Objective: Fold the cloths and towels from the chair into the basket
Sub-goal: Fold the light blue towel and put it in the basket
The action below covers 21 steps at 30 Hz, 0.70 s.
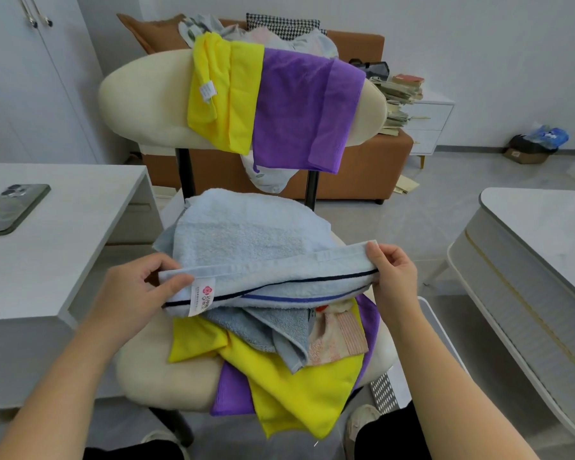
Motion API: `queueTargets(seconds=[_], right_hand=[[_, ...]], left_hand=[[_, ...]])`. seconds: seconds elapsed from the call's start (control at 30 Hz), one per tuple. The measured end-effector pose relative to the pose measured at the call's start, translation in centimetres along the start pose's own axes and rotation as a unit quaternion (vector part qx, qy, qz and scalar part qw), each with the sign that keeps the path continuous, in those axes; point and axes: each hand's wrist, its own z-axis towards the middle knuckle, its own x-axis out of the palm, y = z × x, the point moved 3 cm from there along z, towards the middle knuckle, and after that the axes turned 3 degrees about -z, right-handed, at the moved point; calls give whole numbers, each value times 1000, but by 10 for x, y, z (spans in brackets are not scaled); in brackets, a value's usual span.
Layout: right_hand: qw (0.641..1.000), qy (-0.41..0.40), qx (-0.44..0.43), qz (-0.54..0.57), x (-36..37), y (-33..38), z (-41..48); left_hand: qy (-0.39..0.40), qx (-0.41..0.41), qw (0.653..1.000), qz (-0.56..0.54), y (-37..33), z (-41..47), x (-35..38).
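Observation:
A pale blue towel [246,240] with dark stripes and a white label lies over the cream chair's seat [153,376]. My left hand [136,290] pinches its near left corner and my right hand [392,277] pinches the near right corner, holding the striped hem stretched between them. Under it lies a heap: a grey-blue towel [273,333], a yellow cloth [296,393], a purple cloth [229,393] and a pink patterned cloth [336,340]. Over the chair's backrest [140,101] hang a yellow cloth [226,97] and a purple cloth [302,111]. A white perforated basket [385,393] shows low right, mostly hidden by my right arm.
A white desk [47,260] with a dark phone [10,207] stands at the left. A white table [545,260] is at the right. Behind the chair are an orange sofa [362,174] with cushions and clothes, a white drawer unit [432,121] with stacked books, and bags on the floor.

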Motion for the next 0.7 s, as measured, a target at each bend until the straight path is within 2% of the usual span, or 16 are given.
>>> queueTargets(seconds=[0.27, 0.53, 0.7], right_hand=[[998, 63, 3, -3, -4, 5, 8], [990, 109, -35, -87, -9, 12, 5], [979, 131, -47, -151, -11, 27, -1]], left_hand=[[-23, 6, 999, 44, 5, 4, -2], [49, 51, 989, 127, 2, 7, -6], [33, 39, 993, 104, -9, 10, -8]])
